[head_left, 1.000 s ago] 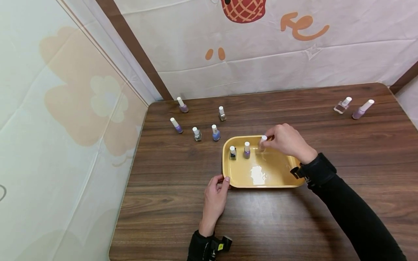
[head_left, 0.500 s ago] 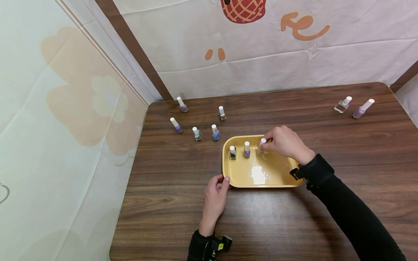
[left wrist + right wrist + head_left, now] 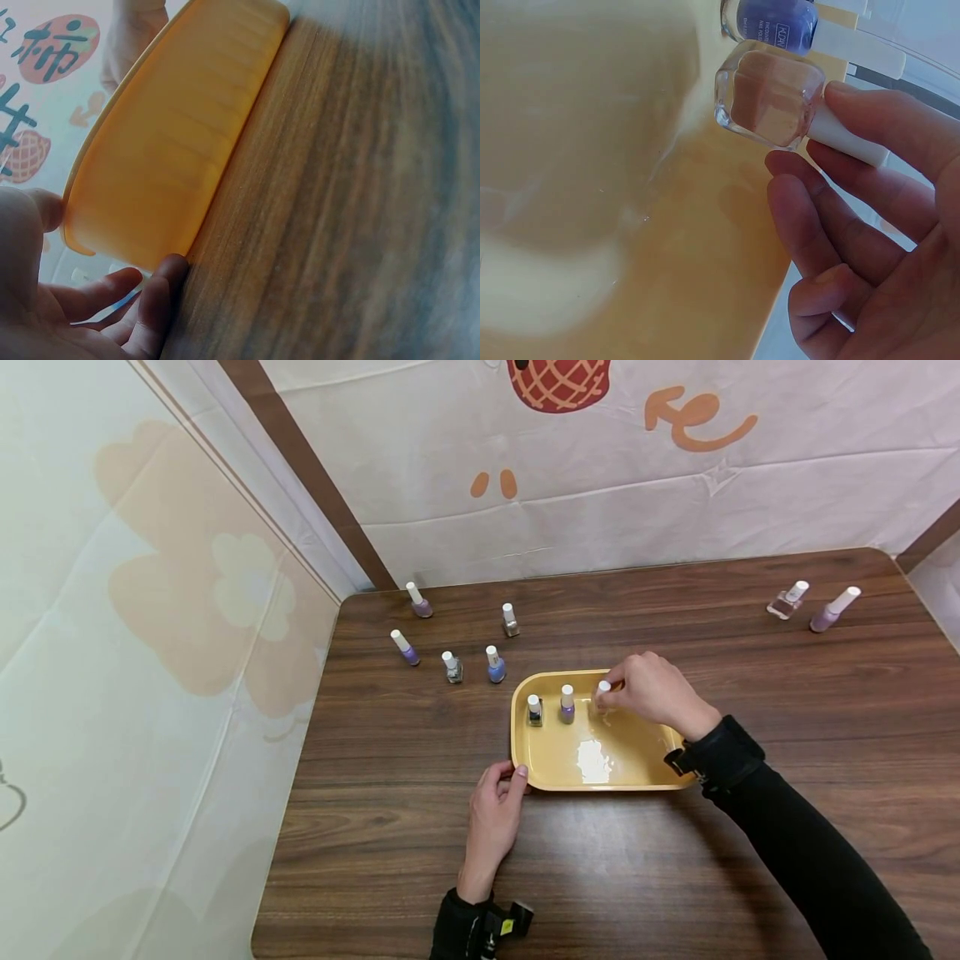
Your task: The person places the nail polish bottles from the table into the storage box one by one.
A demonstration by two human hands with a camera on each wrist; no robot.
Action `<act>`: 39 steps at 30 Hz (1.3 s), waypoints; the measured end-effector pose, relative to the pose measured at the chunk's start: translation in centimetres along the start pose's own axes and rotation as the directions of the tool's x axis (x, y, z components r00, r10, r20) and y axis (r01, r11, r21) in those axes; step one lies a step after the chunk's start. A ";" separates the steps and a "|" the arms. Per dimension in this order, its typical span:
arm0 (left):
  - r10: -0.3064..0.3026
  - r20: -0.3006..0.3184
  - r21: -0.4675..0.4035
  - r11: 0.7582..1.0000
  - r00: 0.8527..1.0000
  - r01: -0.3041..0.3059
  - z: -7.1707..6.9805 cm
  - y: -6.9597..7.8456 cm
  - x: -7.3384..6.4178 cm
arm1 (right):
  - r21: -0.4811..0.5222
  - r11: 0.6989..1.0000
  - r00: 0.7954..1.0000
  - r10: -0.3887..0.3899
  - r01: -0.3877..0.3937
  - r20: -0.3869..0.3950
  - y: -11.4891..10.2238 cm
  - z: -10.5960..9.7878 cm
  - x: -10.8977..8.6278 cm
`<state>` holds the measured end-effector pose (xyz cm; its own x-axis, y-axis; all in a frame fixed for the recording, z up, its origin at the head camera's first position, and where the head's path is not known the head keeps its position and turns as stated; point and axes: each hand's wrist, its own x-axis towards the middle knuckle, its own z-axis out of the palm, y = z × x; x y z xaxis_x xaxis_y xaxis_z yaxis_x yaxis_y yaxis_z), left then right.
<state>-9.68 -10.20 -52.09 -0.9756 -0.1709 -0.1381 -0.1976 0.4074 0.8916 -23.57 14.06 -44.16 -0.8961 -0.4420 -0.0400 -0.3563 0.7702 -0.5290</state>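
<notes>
The worktop (image 3: 615, 868) extends beneath the left hand (image 3: 491, 814) and the right hand (image 3: 660, 693). On it, the yellow tray (image 3: 637, 752) sits under the right hand, its near corner gripped by the left: thumb on the rim, fingers low against the wall. The right hand is nearly closed, thumb and a finger pinching the clear pinkish bottle (image 3: 769, 94) inside the tray; whether its base touches down, I cannot tell. Just left of that hand stands the purple bottle (image 3: 567, 706), then the dark bottle (image 3: 535, 712). Held only by its slim, smooth cap (image 3: 851, 139), the pinkish bottle could slip and topple; a sideways release might knock the purple one, and a left-hand tug could unsettle all three.
</notes>
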 end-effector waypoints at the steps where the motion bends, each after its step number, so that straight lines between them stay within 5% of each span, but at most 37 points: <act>1: 0.001 -0.001 -0.001 1.000 1.000 -0.001 0.0 0.0 0.0 | 0.000 1.000 1.000 0.001 -0.001 0.000 0.0 0.0 0.0; 39: -0.013 0.006 -0.012 1.000 1.000 0.013 0.0 0.0 0.1 | -0.042 0.999 1.000 0.003 -0.002 0.014 0.2 0.9 0.1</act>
<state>-9.77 -10.16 -52.09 -0.9734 -0.1712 -0.1521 -0.2092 0.3940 0.8950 -23.51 13.77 -45.01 -0.8932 -0.4465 -0.0536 -0.3652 0.7896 -0.4931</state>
